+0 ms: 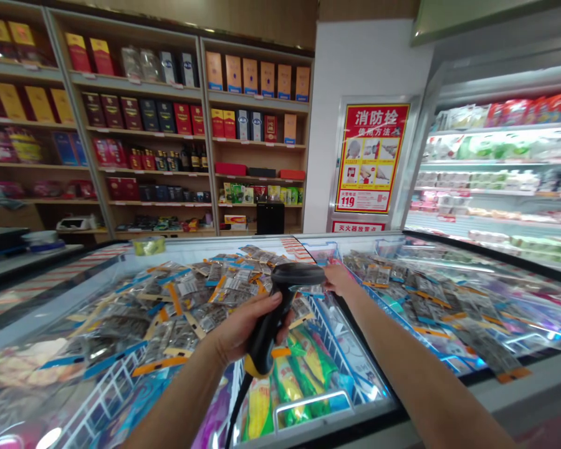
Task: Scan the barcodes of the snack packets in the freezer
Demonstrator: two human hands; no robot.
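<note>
My left hand [247,327] is wrapped round the handle of a black barcode scanner [264,337] with yellow trim at its base, and a cable hangs from it. Beyond the scanner's head, my right hand [339,279] reaches over the dark seam of the freezer lids. Its fingers look curled, but the scanner partly hides them, and what they hold cannot be made out. Small flat packets [234,280] with blue and orange edges are heaped on the left glass lid. More such packets [425,293] are spread over the right lid.
Below the glass, bagged corn cobs [287,386] lie by a white wire basket [331,340]. A round yellowish-green packaged item [148,246] stands at the freezer's back edge. Behind are shelves of boxes [159,115], a red fire-hydrant poster [372,159] and a lit chiller [505,165].
</note>
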